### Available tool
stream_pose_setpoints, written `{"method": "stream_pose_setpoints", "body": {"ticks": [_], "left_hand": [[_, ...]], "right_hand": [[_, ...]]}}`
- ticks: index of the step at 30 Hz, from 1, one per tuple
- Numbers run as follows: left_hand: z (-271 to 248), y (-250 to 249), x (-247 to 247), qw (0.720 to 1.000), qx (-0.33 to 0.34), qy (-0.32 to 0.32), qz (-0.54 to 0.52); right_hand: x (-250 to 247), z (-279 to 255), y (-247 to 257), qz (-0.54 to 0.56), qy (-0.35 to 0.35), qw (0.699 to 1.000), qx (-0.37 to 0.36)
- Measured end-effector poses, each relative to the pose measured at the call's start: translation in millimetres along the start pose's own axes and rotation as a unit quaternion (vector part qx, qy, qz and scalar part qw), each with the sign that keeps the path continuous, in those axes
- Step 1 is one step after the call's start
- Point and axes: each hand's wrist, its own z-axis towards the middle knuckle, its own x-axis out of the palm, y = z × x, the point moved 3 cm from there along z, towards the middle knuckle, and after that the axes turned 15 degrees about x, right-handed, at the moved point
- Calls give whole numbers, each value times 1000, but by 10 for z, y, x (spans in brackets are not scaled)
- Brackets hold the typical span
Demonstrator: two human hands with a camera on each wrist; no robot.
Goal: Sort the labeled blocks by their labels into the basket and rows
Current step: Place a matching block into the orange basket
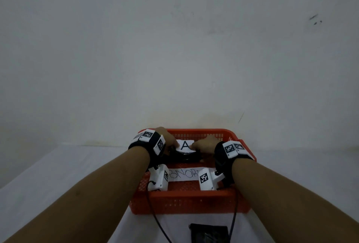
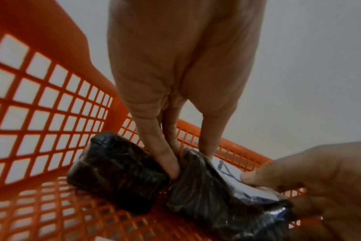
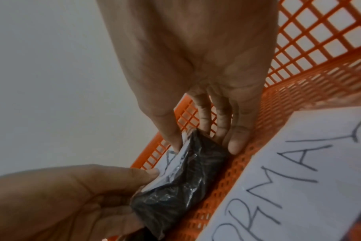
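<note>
A block wrapped in black plastic with a white label marked "A" sits inside the orange basket near its far wall. Both hands hold it. My left hand pinches its left end between the fingers. My right hand grips the right end, thumb on the label and fingers behind the block. A second black block lies just left of the labeled block on the basket floor; its label is hidden.
A white paper strip reading "ABNORMAL" lies across the basket's floor, also in the right wrist view. Another black block rests on the white table in front of the basket. A grey wall stands right behind the basket.
</note>
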Motion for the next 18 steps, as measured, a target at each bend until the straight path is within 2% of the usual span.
{"method": "stream_pose_setpoints", "body": {"ticks": [4, 9, 18], "left_hand": [[29, 9, 24, 999, 3, -23, 40], [42, -8, 17, 998, -6, -16, 58], [30, 14, 33, 998, -15, -49, 42]], "right_hand": [[31, 68, -24, -19, -28, 999, -15], [26, 90, -53, -10, -38, 999, -18], [22, 103, -26, -31, -39, 999, -13]]}}
